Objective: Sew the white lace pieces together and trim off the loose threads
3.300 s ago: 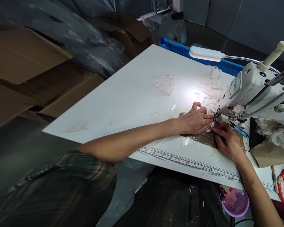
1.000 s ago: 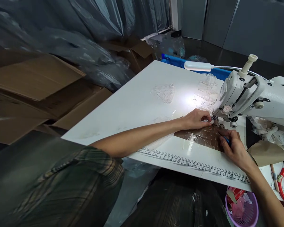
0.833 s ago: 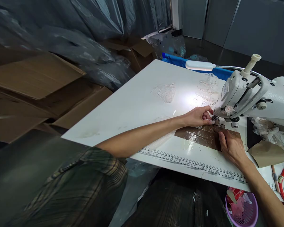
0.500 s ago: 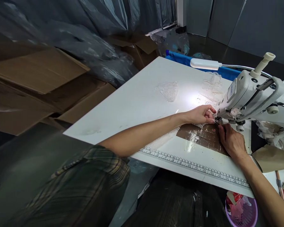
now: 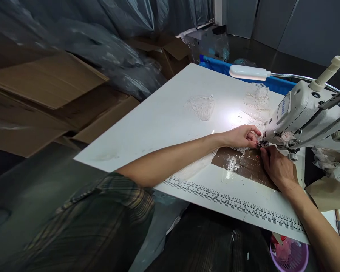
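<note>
Lying at the far edge of the brown sheet (image 5: pixel 238 169), the lace (image 5: pixel 239 149) sits partly under the left hand (image 5: pixel 246 136), the nearer one, and left of the right hand (image 5: pixel 278 166), both with fingers bent, grips impossible to tell.

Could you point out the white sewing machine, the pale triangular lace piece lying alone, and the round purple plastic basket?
White sewing machine (image 5: pixel 303 108), head view: its front casing.
Pale triangular lace piece (image 5: pixel 203 108), head view: its middle.
Round purple plastic basket (image 5: pixel 298 257), head view: its inner wall.
</note>
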The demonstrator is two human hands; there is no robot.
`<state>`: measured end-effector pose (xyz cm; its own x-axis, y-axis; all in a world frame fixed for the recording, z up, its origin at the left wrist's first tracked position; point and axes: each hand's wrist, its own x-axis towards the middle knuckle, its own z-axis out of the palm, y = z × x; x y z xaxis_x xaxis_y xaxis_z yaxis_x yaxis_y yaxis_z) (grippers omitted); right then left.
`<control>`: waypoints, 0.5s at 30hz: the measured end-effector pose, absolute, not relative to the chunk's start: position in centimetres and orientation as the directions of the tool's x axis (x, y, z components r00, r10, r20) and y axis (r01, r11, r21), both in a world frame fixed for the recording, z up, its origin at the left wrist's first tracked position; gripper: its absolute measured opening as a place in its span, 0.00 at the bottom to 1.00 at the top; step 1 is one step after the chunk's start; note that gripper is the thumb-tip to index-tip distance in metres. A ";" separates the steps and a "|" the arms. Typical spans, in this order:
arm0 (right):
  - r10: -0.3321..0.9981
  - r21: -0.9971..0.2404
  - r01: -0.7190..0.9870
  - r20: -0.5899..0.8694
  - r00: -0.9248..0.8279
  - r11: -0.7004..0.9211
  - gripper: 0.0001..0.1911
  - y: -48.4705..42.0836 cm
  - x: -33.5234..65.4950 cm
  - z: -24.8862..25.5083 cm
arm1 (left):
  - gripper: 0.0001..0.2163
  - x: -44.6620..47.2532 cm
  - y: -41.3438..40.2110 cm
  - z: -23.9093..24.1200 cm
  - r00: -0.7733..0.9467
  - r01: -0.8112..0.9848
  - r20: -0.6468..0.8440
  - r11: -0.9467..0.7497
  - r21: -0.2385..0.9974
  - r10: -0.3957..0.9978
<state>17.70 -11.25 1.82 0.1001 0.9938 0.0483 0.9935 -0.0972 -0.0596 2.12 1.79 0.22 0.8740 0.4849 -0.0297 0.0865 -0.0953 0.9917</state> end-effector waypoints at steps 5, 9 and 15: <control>0.986 -0.095 0.992 0.137 0.095 -0.082 0.21 -11.0 17.9 1.1 | 0.17 2.1 2.0 -0.5 0.880 0.033 0.052 -0.169 0.985 0.473; 0.988 -0.105 0.992 0.131 0.084 -0.071 0.21 -10.9 18.1 1.3 | 0.19 2.0 1.7 -0.3 0.872 0.078 0.016 -0.172 0.982 0.488; 0.993 -0.118 0.987 0.036 0.110 -0.105 0.19 -10.8 17.9 2.2 | 0.19 2.2 1.4 0.0 0.866 0.077 0.021 -0.176 0.981 0.500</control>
<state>17.90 -10.84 2.21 0.1099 0.9933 0.0363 0.9875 -0.1049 -0.1178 2.24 1.38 0.03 0.8658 0.5000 0.0213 0.0773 -0.1756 0.9814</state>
